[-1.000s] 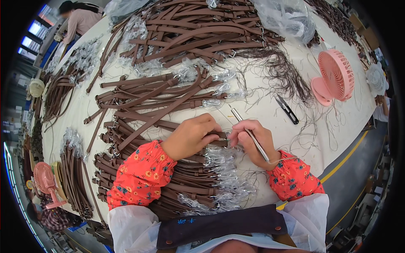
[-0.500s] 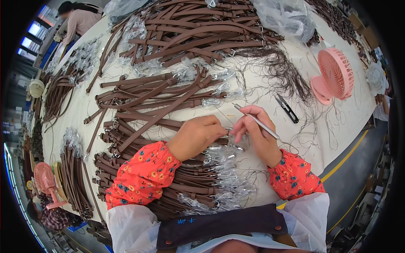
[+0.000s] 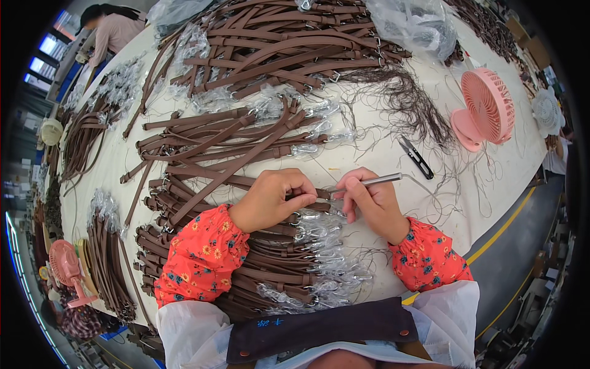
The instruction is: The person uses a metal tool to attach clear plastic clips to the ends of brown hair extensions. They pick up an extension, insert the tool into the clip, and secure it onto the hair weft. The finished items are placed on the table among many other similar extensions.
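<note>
My right hand (image 3: 373,200) is closed around a slim silver pen-like tool (image 3: 383,179), with a thin grey cord (image 3: 424,189) trailing from its right end. The tool lies nearly level, and its left end is at the fingers beside a strap end. Opposite it, my left hand (image 3: 273,198) is closed, thumb and fingertips pinching at the end of a brown strap (image 3: 322,194). Only a short piece of that strap shows between the hands. Beneath both hands lie stacked brown straps (image 3: 276,252), their metal clasps wrapped in clear plastic (image 3: 329,246).
Black thread snips (image 3: 418,158) lie right of my hands, near a pink fan (image 3: 482,111). Tangled dark threads (image 3: 405,92) spread behind them. A large heap of brown straps (image 3: 289,43) covers the far table. A person (image 3: 112,31) is at the far left.
The silver tool has swung from a steep slant to nearly level, its left end now down by the strap. My left hand has shifted slightly left.
</note>
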### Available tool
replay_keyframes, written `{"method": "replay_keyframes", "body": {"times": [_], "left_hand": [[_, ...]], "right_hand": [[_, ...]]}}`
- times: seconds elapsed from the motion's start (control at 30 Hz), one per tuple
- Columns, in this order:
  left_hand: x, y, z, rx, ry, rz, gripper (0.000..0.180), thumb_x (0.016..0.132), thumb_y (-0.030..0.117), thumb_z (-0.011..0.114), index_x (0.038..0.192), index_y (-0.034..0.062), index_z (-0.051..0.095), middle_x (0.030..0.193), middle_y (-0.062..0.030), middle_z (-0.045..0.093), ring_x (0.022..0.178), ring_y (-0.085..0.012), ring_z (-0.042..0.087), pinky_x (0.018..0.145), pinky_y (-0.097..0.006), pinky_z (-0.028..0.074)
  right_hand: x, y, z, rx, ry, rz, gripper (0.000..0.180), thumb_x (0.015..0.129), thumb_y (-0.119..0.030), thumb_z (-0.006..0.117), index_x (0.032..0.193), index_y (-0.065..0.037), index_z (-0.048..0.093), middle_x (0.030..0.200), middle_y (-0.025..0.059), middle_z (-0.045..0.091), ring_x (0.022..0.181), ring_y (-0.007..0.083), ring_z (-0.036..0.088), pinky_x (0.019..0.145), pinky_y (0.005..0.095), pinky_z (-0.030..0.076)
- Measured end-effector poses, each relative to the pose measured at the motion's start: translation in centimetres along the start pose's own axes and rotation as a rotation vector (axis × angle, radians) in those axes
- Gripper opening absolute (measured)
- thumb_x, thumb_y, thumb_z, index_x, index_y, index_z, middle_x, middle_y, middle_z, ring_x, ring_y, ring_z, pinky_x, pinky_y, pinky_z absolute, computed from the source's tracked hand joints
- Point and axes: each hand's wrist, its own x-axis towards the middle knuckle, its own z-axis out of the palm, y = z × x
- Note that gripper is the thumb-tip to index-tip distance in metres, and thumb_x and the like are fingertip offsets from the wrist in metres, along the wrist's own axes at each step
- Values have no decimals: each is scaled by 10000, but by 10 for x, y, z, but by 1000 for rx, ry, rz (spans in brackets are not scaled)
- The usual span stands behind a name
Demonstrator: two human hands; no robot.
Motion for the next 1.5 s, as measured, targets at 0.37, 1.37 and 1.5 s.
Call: {"method": "replay_keyframes", "body": {"times": [0.37, 1.37, 1.5], "left_hand": [[1, -1, 0, -4, -14, 31, 93, 856, 94, 752, 910, 24, 721, 800, -88, 662, 694, -192, 634, 633, -319, 501], [-1, 4, 11, 262, 43, 107, 108, 817, 84, 688, 864, 41, 601, 877, -103, 615, 792, -308, 632, 691, -406, 510], [0, 3, 11, 249, 42, 101, 107, 822, 85, 688, 864, 40, 600, 874, -102, 617, 770, -298, 635, 678, -403, 512]], "right_hand": [[0, 1, 0, -10, -10, 3, 298, 1073, -266, 490, 1057, 5, 611, 711, 32, 618, 517, 70, 565, 474, 210, 441], [0, -6, -1, -93, -62, 32, 314, 1079, -288, 464, 1031, -8, 596, 667, 46, 625, 506, 88, 561, 498, 224, 444], [0, -7, 0, -91, -62, 37, 315, 1079, -288, 462, 1029, -7, 596, 666, 46, 625, 503, 88, 559, 494, 223, 443]]}}
